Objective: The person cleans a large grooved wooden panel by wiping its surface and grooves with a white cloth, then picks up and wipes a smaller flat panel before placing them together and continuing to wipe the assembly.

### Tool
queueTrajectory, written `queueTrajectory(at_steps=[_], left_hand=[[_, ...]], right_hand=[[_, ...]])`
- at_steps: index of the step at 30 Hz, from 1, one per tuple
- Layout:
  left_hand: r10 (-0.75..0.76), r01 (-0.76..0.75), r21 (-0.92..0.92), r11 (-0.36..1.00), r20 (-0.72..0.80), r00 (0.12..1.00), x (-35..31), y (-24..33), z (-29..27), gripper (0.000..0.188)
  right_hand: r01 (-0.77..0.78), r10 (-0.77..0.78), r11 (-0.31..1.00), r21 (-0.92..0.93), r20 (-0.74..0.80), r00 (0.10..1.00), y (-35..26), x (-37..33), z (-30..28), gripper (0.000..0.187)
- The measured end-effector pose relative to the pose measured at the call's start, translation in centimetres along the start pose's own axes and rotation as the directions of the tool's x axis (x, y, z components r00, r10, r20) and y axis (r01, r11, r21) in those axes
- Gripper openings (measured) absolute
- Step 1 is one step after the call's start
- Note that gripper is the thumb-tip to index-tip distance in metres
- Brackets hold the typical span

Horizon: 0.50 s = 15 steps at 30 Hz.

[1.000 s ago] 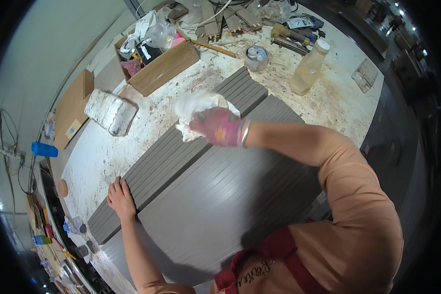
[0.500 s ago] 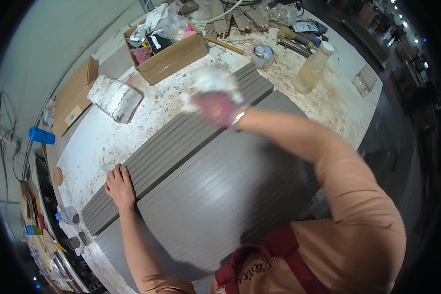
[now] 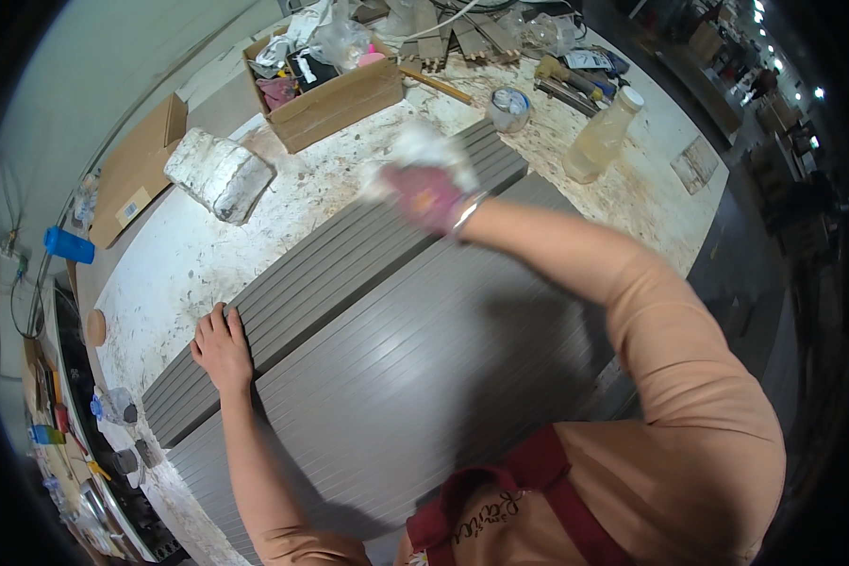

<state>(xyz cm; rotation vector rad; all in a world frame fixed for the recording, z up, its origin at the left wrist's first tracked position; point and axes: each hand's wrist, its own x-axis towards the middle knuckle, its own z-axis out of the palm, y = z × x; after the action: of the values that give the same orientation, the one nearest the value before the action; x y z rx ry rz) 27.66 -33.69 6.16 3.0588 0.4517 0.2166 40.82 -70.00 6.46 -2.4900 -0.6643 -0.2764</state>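
My left hand [image 3: 223, 347], bare, lies flat with fingers stretched over the far edge of a narrow grooved grey panel [image 3: 335, 269]. Near the panel's far right end, my right hand [image 3: 429, 200] wears a purple-red glove and is closed on a white cloth [image 3: 426, 151], which is smeared by motion. The cloth lies against the panel's far edge. On the near side of the narrow strip, a dark gap separates it from a wide grey panel [image 3: 396, 368]. My right forearm crosses above the wide panel's far right part.
Beyond the panels stand an open cardboard box [image 3: 335, 113] of odds and ends and a white wrapped block [image 3: 219, 174]. At the right are a small jar [image 3: 508, 110], a bottle of yellowish liquid [image 3: 602, 140] and a hammer [image 3: 568, 75]. A blue cup [image 3: 70, 245] sits far left.
My right hand has shifted slightly with the cloth along the panel's far edge. The whole view has moved a little; my left hand stays on the narrow panel.
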Motion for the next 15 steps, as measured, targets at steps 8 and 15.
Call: queueTrajectory(at_steps=[8, 15], left_hand=[[0.064, -0.064, -0.002, 0.998, -0.006, 0.998, -1.6, -0.7, -0.5, 0.043], [0.033, -0.033, -0.002, 0.999, -0.012, 0.999, -2.0, -0.7, -0.4, 0.043]], right_hand=[[-0.132, 0.139, 0.976, -0.175, 0.029, 0.99, 8.5, -1.8, -5.1, 0.036], [-0.231, 0.228, 0.973, -0.011, 0.22, 0.948, 2.8, 0.5, -10.1, 0.032]])
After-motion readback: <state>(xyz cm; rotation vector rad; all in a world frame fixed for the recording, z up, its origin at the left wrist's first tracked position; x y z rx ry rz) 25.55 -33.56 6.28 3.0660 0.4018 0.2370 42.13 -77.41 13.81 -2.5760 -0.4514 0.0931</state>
